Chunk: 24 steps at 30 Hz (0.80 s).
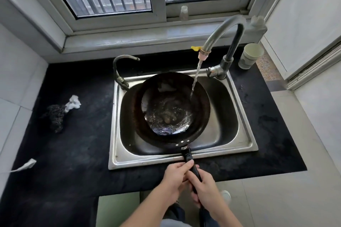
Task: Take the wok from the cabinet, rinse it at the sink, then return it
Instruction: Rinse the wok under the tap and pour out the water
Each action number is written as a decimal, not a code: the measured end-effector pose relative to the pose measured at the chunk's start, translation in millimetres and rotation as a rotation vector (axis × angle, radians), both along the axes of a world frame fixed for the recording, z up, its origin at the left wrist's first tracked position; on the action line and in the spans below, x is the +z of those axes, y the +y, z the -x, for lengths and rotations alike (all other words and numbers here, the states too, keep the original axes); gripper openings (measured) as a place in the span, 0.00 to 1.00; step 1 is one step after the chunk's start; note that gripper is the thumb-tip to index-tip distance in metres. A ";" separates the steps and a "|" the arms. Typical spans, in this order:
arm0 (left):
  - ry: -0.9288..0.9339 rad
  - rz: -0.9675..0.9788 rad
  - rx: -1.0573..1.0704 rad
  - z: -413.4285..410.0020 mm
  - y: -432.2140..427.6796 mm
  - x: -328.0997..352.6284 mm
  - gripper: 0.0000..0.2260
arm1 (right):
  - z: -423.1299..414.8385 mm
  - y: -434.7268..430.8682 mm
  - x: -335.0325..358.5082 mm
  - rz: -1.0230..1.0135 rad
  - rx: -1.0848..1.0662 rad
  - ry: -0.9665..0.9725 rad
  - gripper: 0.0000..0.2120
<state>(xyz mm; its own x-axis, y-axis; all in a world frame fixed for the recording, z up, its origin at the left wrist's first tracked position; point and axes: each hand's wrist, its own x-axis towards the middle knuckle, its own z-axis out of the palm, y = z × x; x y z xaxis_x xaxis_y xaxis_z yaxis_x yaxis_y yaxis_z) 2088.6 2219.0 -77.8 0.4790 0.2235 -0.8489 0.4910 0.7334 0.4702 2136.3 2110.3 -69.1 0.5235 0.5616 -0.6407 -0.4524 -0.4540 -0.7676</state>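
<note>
Head view: wok (pixel 171 112) sits in the sink (pixel 245 142) under the tap's stream (pixel 195 77); its handle (pixel 188 156) runs straight back toward the person; left hand (pixel 175 177) and right hand (pixel 204 188) both wrapped shut around it, left nearer the bowl.

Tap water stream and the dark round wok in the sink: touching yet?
Touching. The head view shows the stream from the tall curved steel faucet landing on the dark round wok's inner right wall, water pooling at its bottom.
</note>
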 end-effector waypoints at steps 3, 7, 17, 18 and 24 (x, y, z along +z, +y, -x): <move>-0.016 0.073 -0.020 -3.1 2.3 -0.4 0.13 | 1.3 1.7 -4.4 -0.010 -0.036 0.016 0.16; -0.056 0.108 -0.020 -8.9 4.3 -4.2 0.11 | 4.0 3.1 -9.0 0.017 -0.025 -0.013 0.15; -0.061 0.021 0.101 -15.7 -11.1 -0.4 0.11 | -62.9 -23.6 -2.4 0.279 0.282 -0.347 0.16; -0.060 0.033 0.146 -16.1 -13.7 -0.6 0.11 | -80.2 -24.3 2.7 0.290 0.267 -0.428 0.14; -0.033 0.059 0.307 -21.1 -29.6 -0.3 0.06 | -190.6 18.9 38.7 0.274 0.270 -0.846 0.10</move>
<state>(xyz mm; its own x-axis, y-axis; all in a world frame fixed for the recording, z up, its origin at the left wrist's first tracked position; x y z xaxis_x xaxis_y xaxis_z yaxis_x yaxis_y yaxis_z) 2109.8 2189.4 -78.2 0.4239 0.3131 -0.8499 0.2279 0.8713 0.4346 2326.9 2129.2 -30.3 0.7507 0.6178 -0.2339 0.3561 -0.6767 -0.6444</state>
